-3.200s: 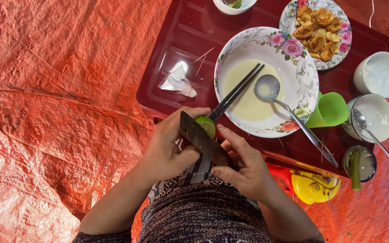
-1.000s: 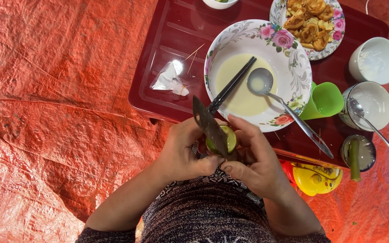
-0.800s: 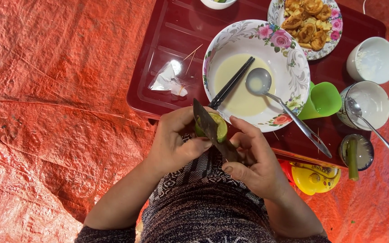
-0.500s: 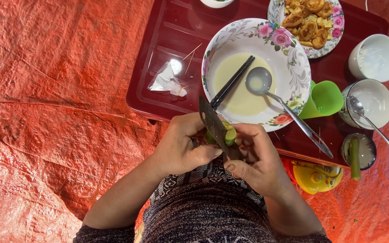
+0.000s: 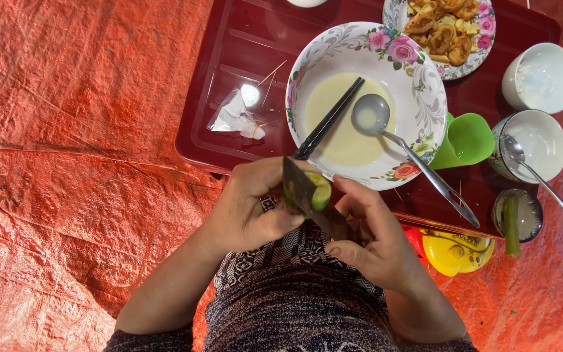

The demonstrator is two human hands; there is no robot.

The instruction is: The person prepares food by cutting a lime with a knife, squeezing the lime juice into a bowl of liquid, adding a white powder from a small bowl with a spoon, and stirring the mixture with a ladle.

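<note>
My left hand (image 5: 255, 212) squeezes a small green lime (image 5: 315, 192), just in front of the flowered bowl (image 5: 425, 98). Its cut side looks pale and wet, I think. My right hand (image 5: 376, 238) grips the dark knife (image 5: 311, 199) slicing into it.

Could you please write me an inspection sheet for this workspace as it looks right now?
Surface: dark red tray lying on an orange-red tarp.
Job's things: small green lime with a dark knife blade across it, just in front of the floral bowl of pale liquid.
Clutter: black chopsticks and a ladle in the bowl; plate of fried food; green cup; two white cups; crumpled clear wrapper.
Grippers: left hand holds the lime; right hand holds the knife.
Cables: nothing seen.
Surroundings: yellow and red plastic item beside the tray.
</note>
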